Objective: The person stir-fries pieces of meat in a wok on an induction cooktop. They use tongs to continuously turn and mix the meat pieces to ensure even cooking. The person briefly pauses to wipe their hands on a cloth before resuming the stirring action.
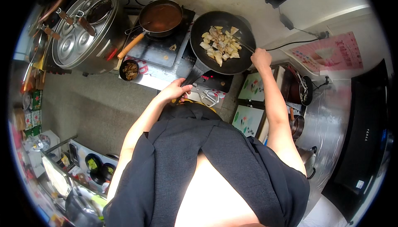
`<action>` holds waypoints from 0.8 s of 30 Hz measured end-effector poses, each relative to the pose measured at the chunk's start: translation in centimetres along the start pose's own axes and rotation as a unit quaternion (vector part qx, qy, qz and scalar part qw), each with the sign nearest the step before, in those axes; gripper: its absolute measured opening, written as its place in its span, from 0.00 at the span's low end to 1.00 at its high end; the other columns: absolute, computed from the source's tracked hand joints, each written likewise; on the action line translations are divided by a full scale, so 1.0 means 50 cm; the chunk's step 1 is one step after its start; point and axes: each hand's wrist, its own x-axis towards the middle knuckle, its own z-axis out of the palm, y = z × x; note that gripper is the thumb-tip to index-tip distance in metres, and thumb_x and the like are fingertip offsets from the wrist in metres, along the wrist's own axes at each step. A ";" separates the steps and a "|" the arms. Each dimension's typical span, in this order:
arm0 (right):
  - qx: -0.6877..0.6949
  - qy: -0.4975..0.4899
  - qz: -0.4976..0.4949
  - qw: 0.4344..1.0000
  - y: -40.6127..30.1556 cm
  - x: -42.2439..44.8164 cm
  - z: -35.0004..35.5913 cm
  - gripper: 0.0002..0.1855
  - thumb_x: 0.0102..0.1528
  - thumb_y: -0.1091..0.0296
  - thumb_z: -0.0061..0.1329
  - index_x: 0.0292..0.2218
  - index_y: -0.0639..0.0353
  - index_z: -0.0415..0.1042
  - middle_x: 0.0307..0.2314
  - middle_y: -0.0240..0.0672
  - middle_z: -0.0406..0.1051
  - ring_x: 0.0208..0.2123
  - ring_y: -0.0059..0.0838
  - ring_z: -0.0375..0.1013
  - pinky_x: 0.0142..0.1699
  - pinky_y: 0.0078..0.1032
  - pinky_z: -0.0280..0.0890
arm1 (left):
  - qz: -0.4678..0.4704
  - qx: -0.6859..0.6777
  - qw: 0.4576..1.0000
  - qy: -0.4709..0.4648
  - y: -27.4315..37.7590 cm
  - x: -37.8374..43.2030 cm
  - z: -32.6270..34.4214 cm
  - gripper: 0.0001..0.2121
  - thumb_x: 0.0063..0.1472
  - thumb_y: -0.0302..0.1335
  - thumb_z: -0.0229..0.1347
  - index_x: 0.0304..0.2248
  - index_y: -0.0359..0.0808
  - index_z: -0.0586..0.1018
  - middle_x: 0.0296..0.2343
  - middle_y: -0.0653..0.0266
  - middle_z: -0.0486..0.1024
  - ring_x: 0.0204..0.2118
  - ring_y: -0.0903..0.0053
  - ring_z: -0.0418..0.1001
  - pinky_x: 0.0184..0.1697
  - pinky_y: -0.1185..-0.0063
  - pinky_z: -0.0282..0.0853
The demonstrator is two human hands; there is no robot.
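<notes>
A dark wok (199, 45) with pale, browned food pieces (222, 45) sits on an induction cooker (222, 82) whose display is lit. My right hand (261, 58) grips the end of a thin metal utensil (245, 44) at the wok's right rim; its far end lies among the pieces. My left hand (179, 91) is closed around a bundle of thin black strands or bristles (194, 74), just below the wok; what the bundle is cannot be told. Steel kitchen scissors (209, 96) lie beside that hand. A wooden-handled pan (161, 18) of reddish-brown liquid stands on the left cooker (152, 51).
A large steel pot (101, 53) with several lids stands at the left, a small bowl of brown pieces (129, 70) near it. At the right are a cabinet (252, 87), a dark pot (306, 90) and a black range hood (360, 140). A cable (289, 43) runs along the wall.
</notes>
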 end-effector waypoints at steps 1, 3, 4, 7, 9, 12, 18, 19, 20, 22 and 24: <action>0.001 0.000 0.001 1.000 0.003 0.006 0.006 0.09 0.44 0.70 0.50 0.28 0.62 0.78 0.27 0.48 0.76 0.32 0.48 0.77 0.38 0.37 0.72 | 0.002 0.002 1.000 0.001 0.001 -0.001 -0.001 0.14 0.61 0.32 0.54 0.40 0.30 0.70 0.27 0.65 0.73 0.23 0.84 0.71 0.22 0.84 0.68; 0.005 0.010 0.009 1.000 0.013 0.023 0.017 0.09 0.44 0.69 0.50 0.28 0.61 0.78 0.27 0.48 0.76 0.32 0.48 0.77 0.37 0.37 0.72 | 0.001 0.005 1.000 0.001 -0.001 -0.001 -0.001 0.14 0.62 0.32 0.54 0.40 0.30 0.70 0.27 0.65 0.73 0.24 0.84 0.71 0.22 0.84 0.68; 0.005 0.010 0.009 1.000 0.019 0.024 0.017 0.09 0.44 0.69 0.50 0.28 0.61 0.78 0.27 0.48 0.76 0.32 0.48 0.77 0.37 0.37 0.72 | 0.001 0.007 1.000 0.001 -0.002 -0.001 0.000 0.14 0.62 0.32 0.54 0.40 0.30 0.70 0.27 0.65 0.73 0.24 0.84 0.71 0.22 0.84 0.68; -0.008 0.017 -0.004 1.000 0.026 0.023 0.017 0.09 0.44 0.70 0.50 0.28 0.61 0.78 0.27 0.48 0.76 0.32 0.47 0.77 0.37 0.37 0.72 | -0.004 0.007 1.000 0.004 0.001 -0.001 -0.001 0.14 0.62 0.32 0.54 0.40 0.30 0.70 0.27 0.64 0.73 0.24 0.84 0.71 0.22 0.84 0.68; -0.008 0.009 -0.036 0.999 0.021 0.011 0.022 0.08 0.44 0.70 0.50 0.27 0.62 0.78 0.26 0.48 0.76 0.31 0.47 0.77 0.37 0.37 0.72 | -0.004 0.007 1.000 0.002 0.003 -0.003 0.001 0.14 0.62 0.32 0.54 0.40 0.29 0.70 0.27 0.64 0.73 0.24 0.84 0.71 0.22 0.84 0.68; -0.002 0.016 -0.067 0.998 0.016 -0.003 0.023 0.08 0.43 0.70 0.50 0.26 0.61 0.78 0.26 0.48 0.76 0.31 0.47 0.77 0.36 0.37 0.72 | 0.000 0.008 1.000 -0.001 -0.001 0.000 0.002 0.14 0.62 0.32 0.54 0.40 0.29 0.70 0.27 0.64 0.73 0.24 0.84 0.71 0.22 0.84 0.69; -0.027 0.006 -0.060 0.998 0.020 -0.022 -0.025 0.08 0.43 0.68 0.51 0.26 0.62 0.77 0.25 0.48 0.75 0.30 0.47 0.76 0.36 0.39 0.71 | 0.002 0.012 1.000 0.004 0.010 -0.008 0.007 0.13 0.62 0.32 0.53 0.39 0.29 0.70 0.27 0.65 0.73 0.25 0.84 0.71 0.23 0.84 0.69; -0.026 0.005 -0.062 0.998 0.009 -0.022 -0.042 0.08 0.43 0.68 0.51 0.26 0.62 0.77 0.25 0.48 0.75 0.30 0.47 0.76 0.36 0.39 0.71 | -0.001 0.017 1.000 0.002 0.013 -0.012 0.007 0.12 0.63 0.32 0.52 0.38 0.30 0.70 0.27 0.66 0.73 0.25 0.84 0.71 0.24 0.84 0.69; 0.000 0.016 -0.066 0.998 -0.008 -0.022 -0.059 0.09 0.44 0.67 0.51 0.27 0.62 0.77 0.26 0.48 0.75 0.30 0.48 0.76 0.37 0.40 0.71 | -0.002 0.017 1.000 0.004 0.009 -0.012 0.005 0.12 0.63 0.32 0.52 0.38 0.30 0.70 0.27 0.66 0.73 0.25 0.84 0.71 0.24 0.84 0.69; 0.039 0.016 -0.062 0.997 -0.037 -0.014 -0.059 0.10 0.46 0.66 0.50 0.29 0.61 0.77 0.26 0.48 0.75 0.32 0.48 0.76 0.38 0.40 0.70 | -0.003 0.011 1.000 0.001 0.000 -0.004 0.003 0.12 0.63 0.32 0.52 0.39 0.30 0.70 0.27 0.66 0.73 0.25 0.84 0.70 0.24 0.84 0.69; 0.100 0.019 -0.036 0.994 -0.065 0.003 -0.032 0.12 0.47 0.65 0.49 0.30 0.64 0.77 0.28 0.51 0.75 0.34 0.51 0.75 0.41 0.42 0.69 | -0.004 0.015 1.000 -0.004 -0.004 0.002 0.002 0.12 0.63 0.32 0.52 0.39 0.30 0.70 0.27 0.67 0.73 0.24 0.84 0.70 0.23 0.84 0.69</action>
